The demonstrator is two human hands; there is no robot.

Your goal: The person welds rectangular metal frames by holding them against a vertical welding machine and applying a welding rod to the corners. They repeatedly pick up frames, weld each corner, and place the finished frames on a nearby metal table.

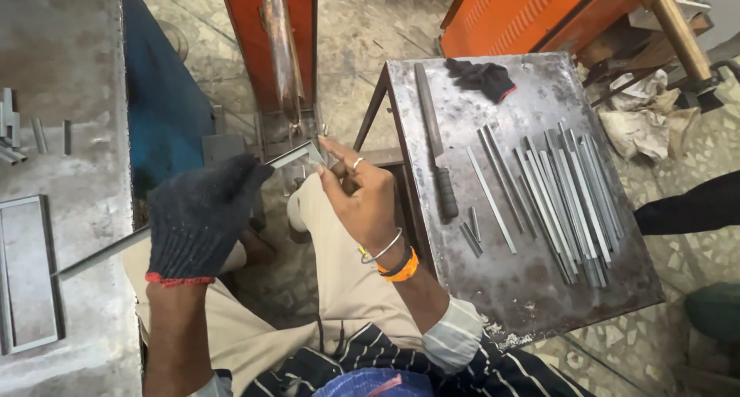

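My left hand [202, 216] wears a dark knit glove with a red cuff and grips a long thin grey metal strip [297, 155] that runs from lower left to upper right. My bare right hand [361, 196], with a ring and bangles at the wrist, pinches the strip's far end with thumb and fingertips, just in front of an orange machine [247, 27]. Both hands hover above my lap in beige trousers.
To the right, a steel-topped table [532, 289] carries several cut metal strips [566, 200], a large file with a dark handle [439, 158] and a dark glove [482, 77]. At left, a grey bench [73, 73] holds a rectangular frame [27, 274] and short offcuts. Someone's dark sleeve [690, 208] enters at right.
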